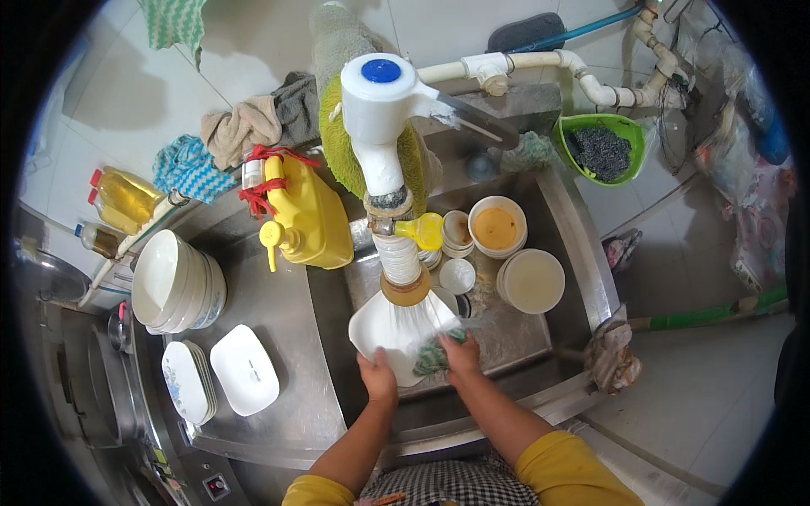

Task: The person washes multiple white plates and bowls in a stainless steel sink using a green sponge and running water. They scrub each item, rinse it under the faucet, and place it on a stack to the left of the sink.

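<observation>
A white plate is held over the steel sink, under water running from the tap's nozzle. My left hand grips its lower left edge. My right hand presses a green and white cloth against the plate's right side. Beyond the plate, stacked bowls stand on the sink's bottom: one holds orange residue, another cloudy liquid. A small white bowl and some small stained dishes are beside them. The yellow tap handle is above the nozzle.
On the steel drainboard at left are a stack of large bowls, stacked oblong plates and one separate white plate. A yellow pump jug stands behind. A green basket with scouring pads is at the back right corner.
</observation>
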Tool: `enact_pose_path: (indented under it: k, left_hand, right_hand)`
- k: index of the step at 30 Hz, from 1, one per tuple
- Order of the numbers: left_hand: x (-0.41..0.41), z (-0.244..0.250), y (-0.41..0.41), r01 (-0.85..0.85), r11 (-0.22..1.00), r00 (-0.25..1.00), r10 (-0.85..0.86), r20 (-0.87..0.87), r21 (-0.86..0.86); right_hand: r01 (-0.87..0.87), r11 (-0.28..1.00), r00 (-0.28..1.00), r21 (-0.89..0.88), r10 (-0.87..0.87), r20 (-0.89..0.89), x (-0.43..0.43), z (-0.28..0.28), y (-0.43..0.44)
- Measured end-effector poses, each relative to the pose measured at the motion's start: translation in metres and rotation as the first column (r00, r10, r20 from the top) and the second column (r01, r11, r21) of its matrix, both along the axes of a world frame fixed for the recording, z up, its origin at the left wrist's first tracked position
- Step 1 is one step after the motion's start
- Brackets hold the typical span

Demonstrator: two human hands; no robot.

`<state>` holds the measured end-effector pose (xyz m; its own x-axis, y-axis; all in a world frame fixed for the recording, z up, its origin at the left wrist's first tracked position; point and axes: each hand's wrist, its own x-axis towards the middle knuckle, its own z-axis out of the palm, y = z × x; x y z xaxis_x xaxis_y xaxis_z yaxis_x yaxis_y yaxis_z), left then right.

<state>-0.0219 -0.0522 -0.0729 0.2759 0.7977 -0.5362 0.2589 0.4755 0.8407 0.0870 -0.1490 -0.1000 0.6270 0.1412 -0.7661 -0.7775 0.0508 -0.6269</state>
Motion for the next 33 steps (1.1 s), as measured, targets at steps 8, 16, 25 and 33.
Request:
enact_pose_path:
  k: [8,16,25,33]
  left_hand:
    - [0.012,0.068,0.028,0.260,0.808,0.842,0.080,0.534,-0.529]
    - [-0.016,0.080,0.031,0.158,0.851,0.781,0.203,0.590,-0.501]
    - [-0.037,0.087,0.021,0.495,0.793,0.813,-0.278,0.511,-0.356]
    - [-0.006,0.084,0.022,0.351,0.885,0.884,-0.206,0.420,-0.305]
  right_hand:
    - [-0.328,0.831,-0.021,-0.450,0.470,0.882,0.024,0.083,-0.016]
    - [-0.749,0.613,0.081,-0.254,0.464,0.882,0.016,0.068,-0.045]
    - [-0.817,0.518,0.328,-0.255,0.780,0.533,0.065,0.035,0.011]
    - [-0.708,0.454,0.006,-0.541,0.770,0.638,0.006,0.091,0.033]
